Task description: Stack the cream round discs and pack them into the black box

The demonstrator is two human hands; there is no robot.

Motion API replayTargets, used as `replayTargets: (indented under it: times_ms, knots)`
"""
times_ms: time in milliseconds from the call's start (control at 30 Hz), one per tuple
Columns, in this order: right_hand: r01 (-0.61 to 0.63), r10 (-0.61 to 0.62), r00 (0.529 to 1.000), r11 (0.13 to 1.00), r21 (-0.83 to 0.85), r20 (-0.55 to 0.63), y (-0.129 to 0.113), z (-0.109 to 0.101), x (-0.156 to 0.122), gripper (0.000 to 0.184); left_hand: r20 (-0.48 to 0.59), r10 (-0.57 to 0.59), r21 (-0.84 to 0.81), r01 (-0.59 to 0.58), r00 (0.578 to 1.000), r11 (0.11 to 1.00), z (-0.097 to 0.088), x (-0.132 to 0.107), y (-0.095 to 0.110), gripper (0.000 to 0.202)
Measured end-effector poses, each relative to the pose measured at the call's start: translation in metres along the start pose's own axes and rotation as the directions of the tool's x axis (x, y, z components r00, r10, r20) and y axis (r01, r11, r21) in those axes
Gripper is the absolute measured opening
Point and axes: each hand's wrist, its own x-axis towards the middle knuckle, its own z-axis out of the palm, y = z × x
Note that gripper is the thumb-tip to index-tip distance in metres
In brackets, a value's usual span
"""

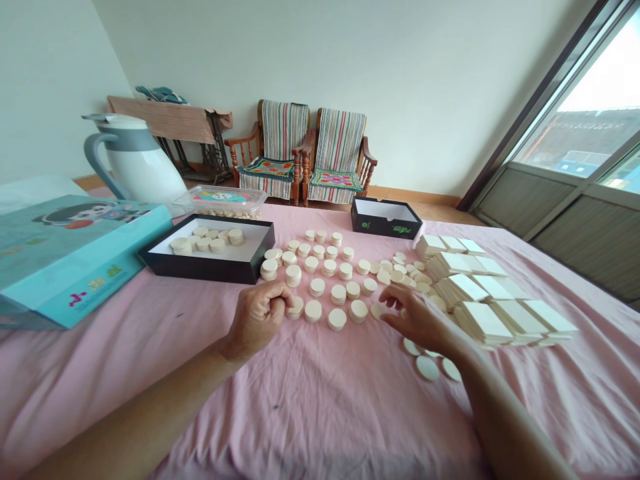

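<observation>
Pale round wooden discs (pixel 338 293) stand in short stacks in rough rows at the middle of the table. My left hand (pixel 260 317) is closed in a fist at the left end of the nearest row, its fingertips against a disc stack (pixel 296 307). Whatever may be inside that fist is hidden. At the row's other end, my right hand (pixel 415 313) hovers with curled, slightly parted fingers, close over a disc (pixel 377 311). Behind and below it lie loose, scattered discs (pixel 427 367).
Rectangular wooden blanks (pixel 500 320) are piled at the right. A black box (pixel 205 268) with disc stacks inside stands left; another black box (pixel 385 223) is at the back. A clear plastic container (pixel 220 200), a blue carton (pixel 85 267) and a white jug (pixel 145 163) occupy the far left.
</observation>
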Motion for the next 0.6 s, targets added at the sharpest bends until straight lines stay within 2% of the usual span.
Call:
replayTargets:
  times_ms: [100, 200, 400, 467, 533, 600]
  knots:
    - [0.095, -0.097, 0.993, 0.995, 0.028, 0.075, 0.002, -0.002, -0.001, 0.025, 0.001, -0.001, -0.002, 0.001, 1.000, 1.000, 0.000, 0.000, 0.001, 0.025]
    - [0.112, -0.111, 0.991, 0.994, -0.006, 0.078, 0.000, -0.002, -0.002, 0.021, 0.000, -0.003, -0.011, 0.003, 1.000, 1.000, 0.000, 0.000, 0.001, 0.025]
    - [0.077, -0.077, 0.997, 0.996, -0.034, -0.009, -0.005, 0.004, 0.000, 0.012, 0.007, -0.011, -0.015, 0.011, 1.000, 1.000, -0.001, 0.001, 0.002, 0.025]
    - [0.066, -0.066, 0.998, 0.997, -0.034, -0.006, -0.004, 0.004, 0.001, 0.013, 0.007, -0.016, -0.011, 0.016, 1.000, 1.000, 0.000, 0.000, 0.002, 0.025]
    - [0.030, -0.030, 0.999, 0.999, -0.011, -0.014, 0.001, 0.002, 0.004, 0.015, 0.006, -0.015, -0.008, 0.015, 1.000, 1.000, 0.000, 0.000, 0.002, 0.024]
    - [-0.041, 0.040, 0.996, 0.999, -0.014, -0.079, 0.009, 0.001, 0.007, 0.015, 0.006, -0.011, -0.015, 0.011, 1.000, 1.000, 0.000, 0.001, 0.002, 0.025]
